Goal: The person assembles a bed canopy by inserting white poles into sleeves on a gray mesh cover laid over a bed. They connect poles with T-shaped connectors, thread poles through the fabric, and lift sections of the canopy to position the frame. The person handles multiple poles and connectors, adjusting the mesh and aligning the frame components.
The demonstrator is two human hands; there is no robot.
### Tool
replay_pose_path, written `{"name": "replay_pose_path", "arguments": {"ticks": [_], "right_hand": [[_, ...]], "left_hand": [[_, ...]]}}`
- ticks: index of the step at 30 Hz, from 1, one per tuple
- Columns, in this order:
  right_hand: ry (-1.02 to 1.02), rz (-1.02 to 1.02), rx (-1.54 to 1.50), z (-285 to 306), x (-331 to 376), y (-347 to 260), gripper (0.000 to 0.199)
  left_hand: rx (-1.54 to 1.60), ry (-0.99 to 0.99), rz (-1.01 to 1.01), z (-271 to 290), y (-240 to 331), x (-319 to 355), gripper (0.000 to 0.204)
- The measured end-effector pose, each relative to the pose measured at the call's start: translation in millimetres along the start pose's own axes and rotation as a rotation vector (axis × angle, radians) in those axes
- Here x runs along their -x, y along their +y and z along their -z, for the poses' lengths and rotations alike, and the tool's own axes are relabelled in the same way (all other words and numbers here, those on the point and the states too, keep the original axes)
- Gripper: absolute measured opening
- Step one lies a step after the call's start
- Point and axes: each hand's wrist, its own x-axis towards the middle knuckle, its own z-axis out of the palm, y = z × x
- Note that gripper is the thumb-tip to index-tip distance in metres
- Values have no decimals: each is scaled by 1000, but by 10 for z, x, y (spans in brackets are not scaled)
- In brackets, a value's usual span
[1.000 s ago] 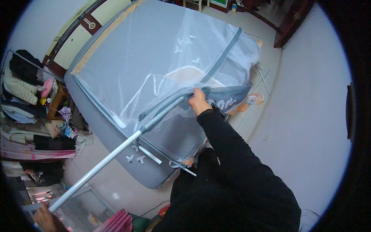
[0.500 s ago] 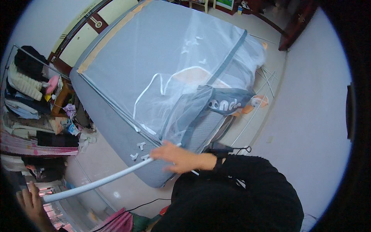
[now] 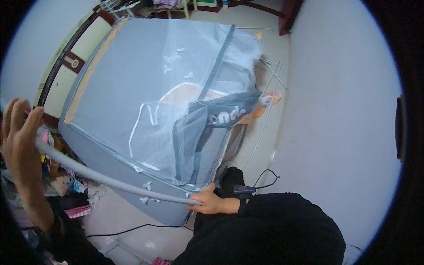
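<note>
A long white tube (image 3: pixel 110 179) spans from one of my hands to the other, over the near left side of the bed. Its right end is in my right hand (image 3: pixel 210 202), fingers closed round it, by the bed's near corner. My left hand (image 3: pixel 21 137) is raised at the far left with its fingers about the tube; the palm side is hidden. White three-way connectors (image 3: pixel 147 185) lie on the bed's near corner. Sheer mosquito netting (image 3: pixel 150 101) with grey trim lies spread over the grey bed (image 3: pixel 95 152), bunched at its right side.
Thin white poles (image 3: pixel 268 119) and an orange piece (image 3: pixel 270 100) lie on the floor between bed and wall (image 3: pixel 335 110). A black cable (image 3: pixel 137 228) runs across the floor. Clothes and small items (image 3: pixel 84 187) are piled at the left. A headboard (image 3: pixel 66 73) stands behind the bed.
My left hand has risen from the lower left, lifting that end of the tube. My right hand has moved slightly down and right. The view has shifted, so the bed appears further left.
</note>
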Motion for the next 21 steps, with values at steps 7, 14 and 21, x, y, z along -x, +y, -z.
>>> {"name": "replay_pose_path", "arguments": {"ticks": [7, 14, 21], "right_hand": [[320, -405, 59, 324, 506, 240, 26], [700, -707, -166, 944, 1067, 571, 31], [1163, -871, 7, 1619, 1579, 1216, 44]], "left_hand": [[-25, 159, -15, -609, 991, -1117, 34], [511, 291, -49, -903, 2553, -1215, 69], [860, -369, -328, -1192, 3868, 127, 30]]}}
